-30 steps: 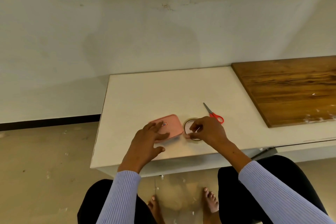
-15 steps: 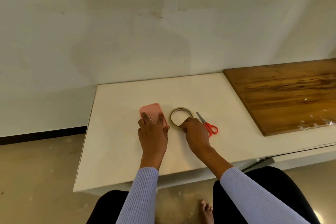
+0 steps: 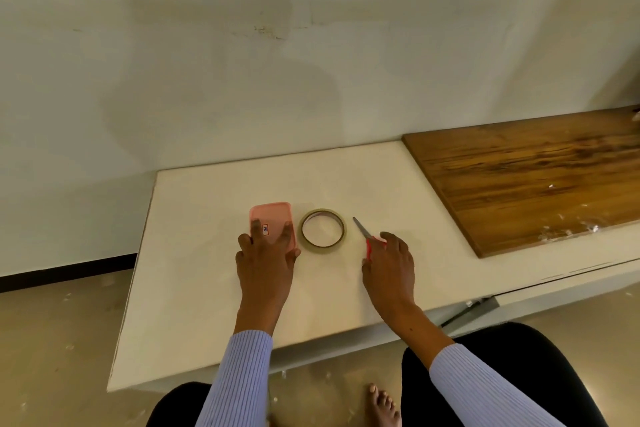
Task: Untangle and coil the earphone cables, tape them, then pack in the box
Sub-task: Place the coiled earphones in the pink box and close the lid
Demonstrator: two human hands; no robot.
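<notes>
Pink box (image 3: 271, 218) is lying flat on the white counter (image 3: 194, 270), its lid on, with a small label showing between the fingers (image 3: 256, 229) of the left hand (image 3: 265, 262). Those fingers are lying straight and spread over the near half of the lid, pressing on it rather than curling around it, so the near edge of the box is hiding beneath them. Earphone cables are not showing anywhere; whether they are sitting inside the box cannot be told.

Just right of the left fingers, a roll of clear tape (image 3: 322, 228) is lying flat, close beside the box but not touching it that I can make out. Further right, the right hand (image 3: 389, 262) is resting over the red handles of the scissors (image 3: 367, 235); its fingers are bending down onto them and covering most of the red, so whether they are gripping the handles or only touching them is hard to tell. The grey blades are pointing away from the fingertips, towards the wall.

Beyond the right hand, a brown wooden board (image 3: 526, 184) is lying on the counter, cut off by the picture's right edge, with small pale scraps scattered along its near edge.
</notes>
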